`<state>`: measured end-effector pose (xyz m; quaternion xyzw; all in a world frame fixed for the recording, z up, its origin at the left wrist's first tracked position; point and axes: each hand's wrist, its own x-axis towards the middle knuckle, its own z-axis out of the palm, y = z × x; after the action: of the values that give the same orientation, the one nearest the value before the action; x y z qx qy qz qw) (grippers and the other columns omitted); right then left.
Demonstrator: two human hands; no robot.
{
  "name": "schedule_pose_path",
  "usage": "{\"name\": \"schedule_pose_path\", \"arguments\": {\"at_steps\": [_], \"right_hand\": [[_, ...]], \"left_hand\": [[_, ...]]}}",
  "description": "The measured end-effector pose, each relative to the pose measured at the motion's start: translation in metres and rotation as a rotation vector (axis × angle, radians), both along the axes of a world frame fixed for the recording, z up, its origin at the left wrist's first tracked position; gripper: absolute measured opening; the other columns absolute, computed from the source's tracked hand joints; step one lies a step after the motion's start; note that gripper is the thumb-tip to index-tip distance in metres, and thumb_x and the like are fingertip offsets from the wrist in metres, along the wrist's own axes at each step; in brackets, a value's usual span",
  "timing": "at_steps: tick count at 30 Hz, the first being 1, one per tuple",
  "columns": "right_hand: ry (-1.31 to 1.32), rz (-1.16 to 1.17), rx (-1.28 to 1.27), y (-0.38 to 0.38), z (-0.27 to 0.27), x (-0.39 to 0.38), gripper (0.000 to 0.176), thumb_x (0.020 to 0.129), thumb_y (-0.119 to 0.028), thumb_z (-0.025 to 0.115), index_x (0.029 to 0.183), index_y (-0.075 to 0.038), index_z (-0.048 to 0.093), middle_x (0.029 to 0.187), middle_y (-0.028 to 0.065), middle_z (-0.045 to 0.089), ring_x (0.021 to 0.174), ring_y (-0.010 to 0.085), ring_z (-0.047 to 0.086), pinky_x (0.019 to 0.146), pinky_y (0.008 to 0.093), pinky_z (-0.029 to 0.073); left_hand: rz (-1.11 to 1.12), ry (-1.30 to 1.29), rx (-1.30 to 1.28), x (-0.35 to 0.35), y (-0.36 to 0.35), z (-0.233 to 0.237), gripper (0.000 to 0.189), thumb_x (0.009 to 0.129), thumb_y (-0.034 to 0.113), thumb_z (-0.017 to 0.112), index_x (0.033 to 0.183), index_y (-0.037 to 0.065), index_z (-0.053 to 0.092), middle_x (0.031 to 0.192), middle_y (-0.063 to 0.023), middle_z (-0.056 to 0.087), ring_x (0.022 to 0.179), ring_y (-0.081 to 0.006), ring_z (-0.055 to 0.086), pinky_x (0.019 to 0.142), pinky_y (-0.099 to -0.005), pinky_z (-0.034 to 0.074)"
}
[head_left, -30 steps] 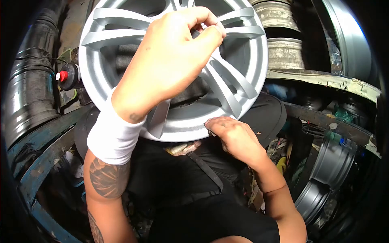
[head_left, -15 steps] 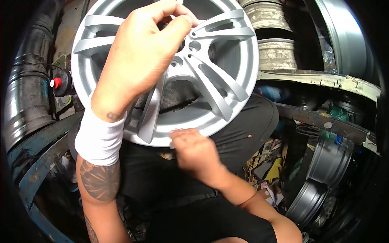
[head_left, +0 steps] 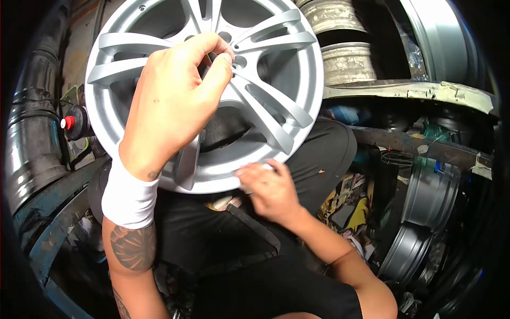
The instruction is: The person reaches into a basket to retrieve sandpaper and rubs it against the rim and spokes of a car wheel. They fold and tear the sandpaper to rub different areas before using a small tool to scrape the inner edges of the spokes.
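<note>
A silver alloy wheel [head_left: 223,183] with paired spokes lies tilted across the lap, its face up. My left hand [head_left: 172,98] reaches over the hub from the left, a white wristband [head_left: 130,196] round its wrist. Thumb and index finger come together beside a bolt hole; the other fingers are hidden, and I cannot tell what the pinch holds. At the wheel's near edge is my right hand [head_left: 268,191], slightly blurred, its fingers curled at the rim lip. Just below the rim, a small pale item [head_left: 220,203] and a dark strap [head_left: 255,223] show on the black trousers.
A dark bottle with a red cap [head_left: 69,122] stands left of the wheel, near shiny metal cylinders [head_left: 34,127]. Worn rims [head_left: 345,61] are stacked at the back right above a pale-edged shelf [head_left: 409,90]. More silver rims [head_left: 430,194] sit at lower right, near scattered debris.
The wheel appears slightly further left in view. My left hand has slid down across the hub, its pinch now by a bolt hole. My right hand has shifted right along the near rim.
</note>
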<state>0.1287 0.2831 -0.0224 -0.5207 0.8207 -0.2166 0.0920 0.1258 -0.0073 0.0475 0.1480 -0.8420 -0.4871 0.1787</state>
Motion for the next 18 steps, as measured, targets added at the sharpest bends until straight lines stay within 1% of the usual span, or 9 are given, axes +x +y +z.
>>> {"name": "schedule_pose_path", "arguments": {"at_steps": [4,6,8,11,12,14,15,16,18], "right_hand": [[0.079,-0.105,-0.047,-0.006,-0.008,0.018,0.035,0.085,0.001,0.069,0.119,-0.007,0.074,0.122,0.005,0.075,0.118,0.0201,0.07,0.1,0.0413,0.044],[-0.079,-0.041,-0.189,-0.038,-0.021,0.044,0.03,0.084,-0.004,0.073,0.114,-0.007,0.072,0.12,0.004,0.074,0.117,0.0193,0.07,0.101,0.0437,0.044],[-0.067,0.051,-0.116,-0.033,-0.013,0.029,0.035,0.084,-0.006,0.077,0.118,-0.01,0.073,0.123,0.0022,0.076,0.118,0.0193,0.071,0.104,0.0429,0.039],[0.086,-0.039,-0.013,0.01,-0.004,0.0,0.037,0.085,-0.01,0.079,0.122,-0.013,0.074,0.125,0.0035,0.076,0.12,0.0211,0.071,0.105,0.0461,0.034],[0.14,-0.036,-0.023,0.016,-0.001,-0.006,0.037,0.084,-0.01,0.078,0.121,-0.012,0.074,0.123,0.004,0.077,0.119,0.0213,0.071,0.104,0.0449,0.036],[0.067,-0.129,-0.038,0.003,-0.009,0.014,0.037,0.084,-0.009,0.078,0.121,-0.012,0.074,0.122,0.004,0.077,0.118,0.0215,0.071,0.103,0.0438,0.038],[-0.044,-0.108,-0.052,-0.02,-0.005,0.025,0.036,0.084,-0.009,0.078,0.12,-0.011,0.073,0.121,0.0039,0.076,0.117,0.0209,0.072,0.102,0.0435,0.04],[-0.09,-0.062,-0.153,-0.034,-0.023,0.039,0.035,0.085,-0.01,0.077,0.12,-0.01,0.072,0.121,0.0034,0.076,0.116,0.0201,0.072,0.103,0.0441,0.041],[-0.088,0.027,-0.163,-0.041,-0.019,0.036,0.033,0.085,-0.012,0.078,0.118,-0.01,0.072,0.122,0.0027,0.076,0.116,0.0184,0.072,0.104,0.045,0.041]], "left_hand": [[0.017,0.05,0.029,0.001,-0.006,0.002,0.02,0.104,0.015,0.065,0.106,-0.004,0.07,0.09,-0.0062,0.074,0.084,-0.0086,0.064,0.078,-0.0271,0.051],[0.017,0.051,0.036,-0.004,-0.005,0.002,0.02,0.104,0.014,0.064,0.106,-0.005,0.07,0.09,-0.0062,0.074,0.085,-0.0088,0.065,0.078,-0.0269,0.051],[-0.018,0.035,-0.023,-0.008,-0.002,0.001,0.021,0.104,0.016,0.065,0.107,-0.004,0.07,0.089,-0.007,0.074,0.084,-0.0088,0.065,0.076,-0.027,0.051],[-0.013,-0.012,-0.116,0.0,0.0,0.001,0.022,0.102,0.017,0.065,0.107,-0.004,0.071,0.091,-0.0107,0.077,0.084,-0.0112,0.069,0.072,-0.0277,0.051],[-0.009,-0.001,-0.083,0.001,-0.003,0.003,0.023,0.102,0.017,0.065,0.107,-0.004,0.071,0.091,-0.011,0.077,0.084,-0.0116,0.069,0.072,-0.0278,0.051],[-0.019,0.015,-0.023,0.0,-0.005,0.007,0.023,0.102,0.017,0.065,0.107,-0.004,0.071,0.092,-0.0117,0.076,0.083,-0.0124,0.068,0.072,-0.0279,0.05],[-0.012,0.096,-0.044,-0.004,-0.004,0.0,0.023,0.103,0.018,0.065,0.107,-0.004,0.07,0.087,-0.0102,0.074,0.078,-0.0109,0.064,0.071,-0.028,0.049],[-0.022,0.057,-0.041,-0.004,-0.001,0.0,0.023,0.103,0.018,0.065,0.107,-0.004,0.07,0.086,-0.0098,0.073,0.077,-0.0105,0.063,0.07,-0.0283,0.049],[-0.052,-0.021,-0.04,-0.005,0.002,0.001,0.023,0.102,0.018,0.065,0.107,-0.004,0.07,0.083,-0.0088,0.071,0.074,-0.0099,0.06,0.068,-0.0289,0.048]]}}
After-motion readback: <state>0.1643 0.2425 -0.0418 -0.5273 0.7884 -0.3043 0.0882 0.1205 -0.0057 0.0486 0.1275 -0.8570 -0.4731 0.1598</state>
